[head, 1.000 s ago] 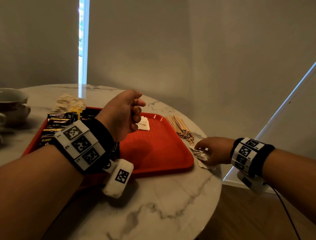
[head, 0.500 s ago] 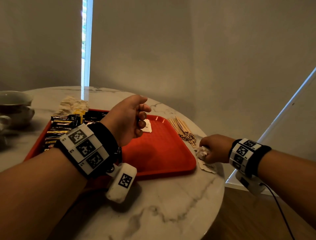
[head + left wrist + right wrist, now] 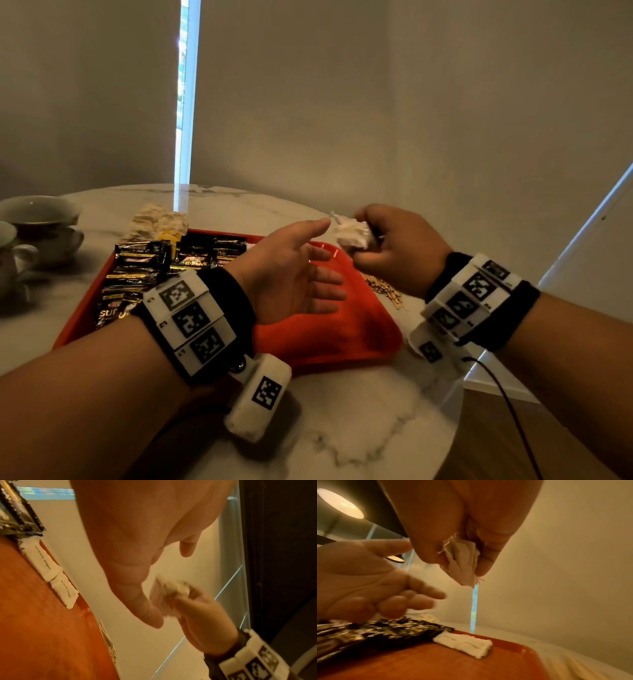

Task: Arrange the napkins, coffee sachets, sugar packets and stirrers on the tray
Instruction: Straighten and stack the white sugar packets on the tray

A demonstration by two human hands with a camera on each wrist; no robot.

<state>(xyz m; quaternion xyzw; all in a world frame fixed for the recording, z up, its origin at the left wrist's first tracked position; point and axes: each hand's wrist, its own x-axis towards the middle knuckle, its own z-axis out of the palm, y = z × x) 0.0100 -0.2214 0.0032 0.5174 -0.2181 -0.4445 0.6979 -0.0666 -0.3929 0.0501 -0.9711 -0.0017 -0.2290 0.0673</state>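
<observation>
A red tray [image 3: 342, 335] lies on the round marble table. Black coffee sachets [image 3: 144, 270] fill its left part, and two white sugar packets [image 3: 464, 644] lie beside them at the far edge. My right hand [image 3: 363, 243] grips a bunch of white sugar packets [image 3: 352, 234] in the air over the tray's far right corner. My left hand [image 3: 329, 260] hovers over the tray with fingers spread, its thumb close to that bunch and holding nothing. Wooden stirrers [image 3: 383, 289] lie on the table right of the tray, partly hidden by my right wrist. Napkins [image 3: 157, 222] sit behind the tray.
Cups [image 3: 37, 219] on saucers stand at the table's far left. The table [image 3: 342, 428] ends in a curved edge just right of the tray, with floor beyond. Walls stand close behind it.
My right hand has lifted the bunch of sugar packets from the table's right edge up to the tray's far corner. My left hand has uncurled and spread its fingers toward it.
</observation>
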